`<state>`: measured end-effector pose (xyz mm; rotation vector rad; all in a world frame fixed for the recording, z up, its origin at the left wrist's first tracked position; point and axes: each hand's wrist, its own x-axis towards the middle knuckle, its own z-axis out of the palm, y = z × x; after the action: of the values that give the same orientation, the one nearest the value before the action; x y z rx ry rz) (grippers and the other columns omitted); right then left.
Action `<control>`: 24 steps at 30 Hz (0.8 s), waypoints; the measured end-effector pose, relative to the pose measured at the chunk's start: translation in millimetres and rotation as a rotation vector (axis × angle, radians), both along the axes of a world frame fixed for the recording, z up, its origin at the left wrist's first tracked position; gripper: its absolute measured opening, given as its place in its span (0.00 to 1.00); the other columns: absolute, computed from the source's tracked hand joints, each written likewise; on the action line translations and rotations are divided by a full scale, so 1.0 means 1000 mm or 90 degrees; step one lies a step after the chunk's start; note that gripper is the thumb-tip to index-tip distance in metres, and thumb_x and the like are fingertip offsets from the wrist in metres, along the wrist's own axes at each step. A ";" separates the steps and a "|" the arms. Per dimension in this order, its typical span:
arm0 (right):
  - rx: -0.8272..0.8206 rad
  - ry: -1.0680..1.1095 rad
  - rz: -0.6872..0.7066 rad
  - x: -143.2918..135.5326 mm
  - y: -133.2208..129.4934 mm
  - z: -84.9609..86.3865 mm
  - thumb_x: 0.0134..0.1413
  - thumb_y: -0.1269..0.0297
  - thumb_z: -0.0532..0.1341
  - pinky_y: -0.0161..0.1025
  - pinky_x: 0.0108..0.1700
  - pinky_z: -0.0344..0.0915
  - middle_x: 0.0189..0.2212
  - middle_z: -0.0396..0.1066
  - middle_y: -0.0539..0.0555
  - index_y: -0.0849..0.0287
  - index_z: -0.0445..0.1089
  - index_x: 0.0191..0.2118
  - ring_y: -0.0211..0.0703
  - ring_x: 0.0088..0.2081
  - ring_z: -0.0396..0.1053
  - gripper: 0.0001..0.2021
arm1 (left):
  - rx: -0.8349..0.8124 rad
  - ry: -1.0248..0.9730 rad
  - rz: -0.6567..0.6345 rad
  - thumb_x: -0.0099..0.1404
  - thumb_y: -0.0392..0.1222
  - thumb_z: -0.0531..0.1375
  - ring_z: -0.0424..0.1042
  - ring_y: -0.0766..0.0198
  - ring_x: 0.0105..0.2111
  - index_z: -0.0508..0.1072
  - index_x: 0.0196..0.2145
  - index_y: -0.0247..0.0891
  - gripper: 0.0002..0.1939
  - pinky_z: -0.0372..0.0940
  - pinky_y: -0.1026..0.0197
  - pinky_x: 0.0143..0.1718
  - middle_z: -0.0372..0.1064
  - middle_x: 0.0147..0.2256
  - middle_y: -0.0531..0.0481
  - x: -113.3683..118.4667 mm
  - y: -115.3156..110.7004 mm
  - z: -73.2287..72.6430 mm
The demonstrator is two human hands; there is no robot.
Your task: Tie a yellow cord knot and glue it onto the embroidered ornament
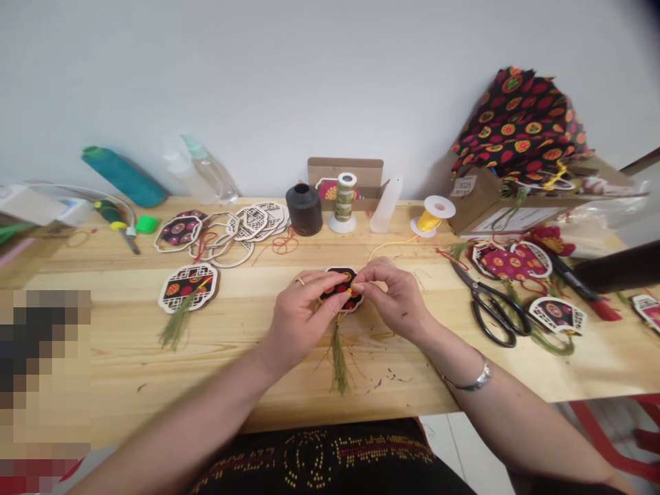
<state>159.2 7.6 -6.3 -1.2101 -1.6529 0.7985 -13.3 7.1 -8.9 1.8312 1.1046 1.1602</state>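
Ornament (353, 302), tasselled, one: held midway between the front and back edges of the bench (245, 295), its tassel (339, 357) hung toward the front edge. Left hand (296, 313): pinched on the ornament's left side. Right hand (394, 295): thumb and forefinger pressed together at its face, apparently on yellow cord (392, 243). Best worked, it is judged, with the ornament steadied and slack left from the spool (429, 220).
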 end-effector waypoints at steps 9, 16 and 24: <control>-0.014 -0.001 -0.009 -0.002 -0.002 0.000 0.50 0.69 0.61 0.39 0.39 0.61 0.26 0.70 0.51 0.58 0.70 0.26 0.40 0.33 0.65 0.04 | 0.097 0.070 -0.032 0.60 0.33 0.59 0.73 0.64 0.36 0.75 0.42 0.39 0.12 0.69 0.60 0.39 0.76 0.36 0.47 0.002 -0.003 -0.008; -0.023 -0.006 -0.011 -0.003 -0.002 0.000 0.50 0.69 0.61 0.40 0.39 0.61 0.25 0.70 0.50 0.58 0.70 0.26 0.40 0.33 0.65 0.04 | 0.088 0.102 -0.031 0.61 0.35 0.57 0.72 0.65 0.36 0.74 0.42 0.38 0.12 0.68 0.61 0.39 0.75 0.37 0.46 0.001 -0.005 -0.003; -0.021 -0.007 -0.015 -0.003 -0.003 0.001 0.49 0.70 0.61 0.40 0.38 0.61 0.25 0.70 0.50 0.57 0.70 0.25 0.40 0.33 0.65 0.05 | 0.094 0.117 -0.033 0.62 0.34 0.56 0.72 0.65 0.33 0.75 0.40 0.39 0.10 0.66 0.62 0.36 0.74 0.34 0.47 0.002 -0.005 -0.004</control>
<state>155.9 4.4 -5.0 -1.2561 -1.6368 0.8083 -11.7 1.9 -12.6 2.1037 1.0903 1.0851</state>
